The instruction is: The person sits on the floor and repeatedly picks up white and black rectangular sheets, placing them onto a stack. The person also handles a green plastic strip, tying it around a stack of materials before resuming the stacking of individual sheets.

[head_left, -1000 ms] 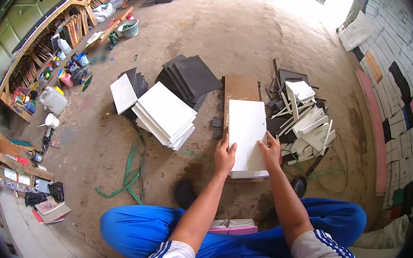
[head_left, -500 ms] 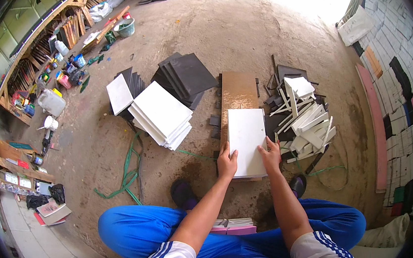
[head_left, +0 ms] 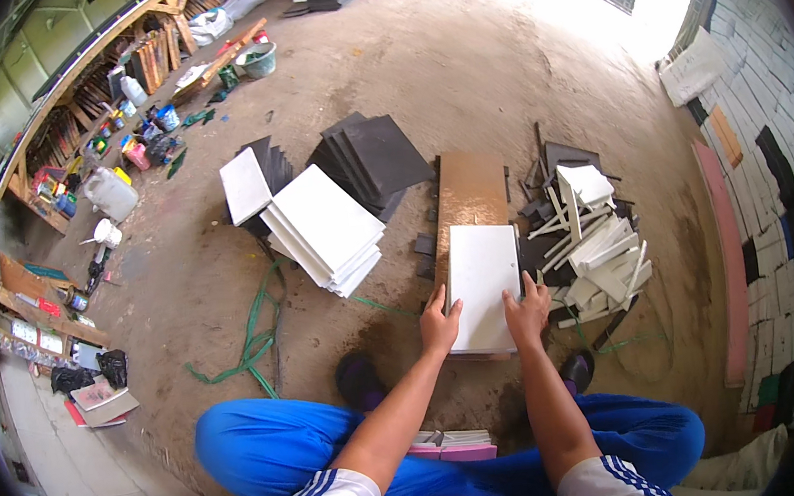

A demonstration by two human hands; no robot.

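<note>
A white rectangular sheet [head_left: 484, 278] with a small hole near its right edge lies lengthwise over the near part of a long brown board [head_left: 470, 183]. My left hand [head_left: 440, 320] grips the sheet's left edge near its close end, thumb on top. On the opposite edge my right hand [head_left: 528, 312] holds it the same way, with fingers curled along the side. Whether one sheet or more is in my hands, I cannot tell. Dark pieces stick out from both sides of the brown board.
Larger white sheets [head_left: 326, 221] and black sheets [head_left: 379, 159] lie stacked at left of the board. White offcuts [head_left: 607, 247] are heaped to its right. Green strapping [head_left: 253, 343] curls on the floor. Pink-and-white blocks [head_left: 454, 445] sit between my legs, and a stacked wall [head_left: 762, 165] stands far right.
The whole view has shifted, with the scene now slightly lower and farther right. Both hands still hold the white sheet on the board; its place there looks about the same.
</note>
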